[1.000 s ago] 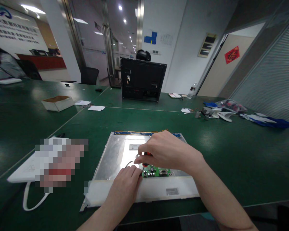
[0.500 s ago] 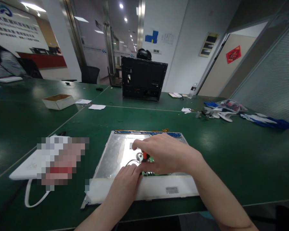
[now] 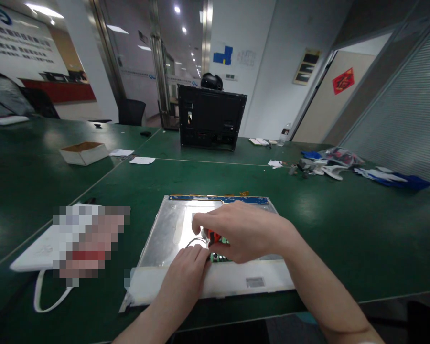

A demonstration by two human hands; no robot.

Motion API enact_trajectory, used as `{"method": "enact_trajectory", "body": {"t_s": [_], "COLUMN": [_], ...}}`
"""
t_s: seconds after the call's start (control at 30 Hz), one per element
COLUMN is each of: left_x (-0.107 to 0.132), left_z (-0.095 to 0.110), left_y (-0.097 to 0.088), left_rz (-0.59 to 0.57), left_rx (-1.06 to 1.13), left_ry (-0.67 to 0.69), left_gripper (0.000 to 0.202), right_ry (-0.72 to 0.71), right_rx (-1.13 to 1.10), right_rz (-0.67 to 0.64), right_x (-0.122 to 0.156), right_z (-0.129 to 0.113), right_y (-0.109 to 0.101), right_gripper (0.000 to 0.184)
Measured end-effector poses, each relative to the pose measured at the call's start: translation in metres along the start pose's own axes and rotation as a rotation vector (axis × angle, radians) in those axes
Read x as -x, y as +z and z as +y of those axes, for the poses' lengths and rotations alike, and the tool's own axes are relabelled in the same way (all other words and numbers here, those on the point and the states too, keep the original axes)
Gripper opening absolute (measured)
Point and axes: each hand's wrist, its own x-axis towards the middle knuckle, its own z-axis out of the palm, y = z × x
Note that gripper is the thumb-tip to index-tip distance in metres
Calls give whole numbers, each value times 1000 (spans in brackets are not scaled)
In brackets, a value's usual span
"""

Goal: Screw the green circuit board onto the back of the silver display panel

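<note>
A flat display panel (image 3: pixel 161 239) lies back side up on the green table, with a silver metal back and a white strip (image 3: pixel 232 282) along its near edge. My right hand (image 3: pixel 243 229) is closed around the red and black handle of a screwdriver (image 3: pixel 212 237) over a green circuit board (image 3: pixel 218 257); its tip is hidden. My left hand (image 3: pixel 186 270) rests across the white strip, its fingers drawn together beside the board near the screwdriver. What those fingertips hold, if anything, is hidden. A thin dark cable (image 3: pixel 195 240) curves next to them.
A white device (image 3: pixel 39 243) with a looped cable lies left, partly pixelated. Farther back stand an open cardboard box (image 3: pixel 84 154) and a black monitor housing (image 3: pixel 211 117). Papers (image 3: pixel 142 160), a bottle (image 3: pixel 284 134) and bagged parts (image 3: pixel 329 165) lie around. A person sits far left.
My right hand has turned around the screwdriver, and its fingers have curled further over the handle. My left hand stays in place. The whole view has shifted slightly.
</note>
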Motion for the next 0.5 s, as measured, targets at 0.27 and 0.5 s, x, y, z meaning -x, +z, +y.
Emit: {"method": "enact_trajectory", "body": {"t_s": [0.27,0.5], "left_x": [0,-2], "left_z": [2,4], "left_y": [-3,-5], "left_rz": [-43,-46], "left_rx": [35,26], "left_ry": [-34,-41], "left_gripper": [12,12], "right_ry": [259,185], "right_rx": [249,175], "right_rz": [63,48], "right_x": [-5,-3], "right_z": [-12,-2], "right_y": [3,2], "right_gripper": [36,13]}}
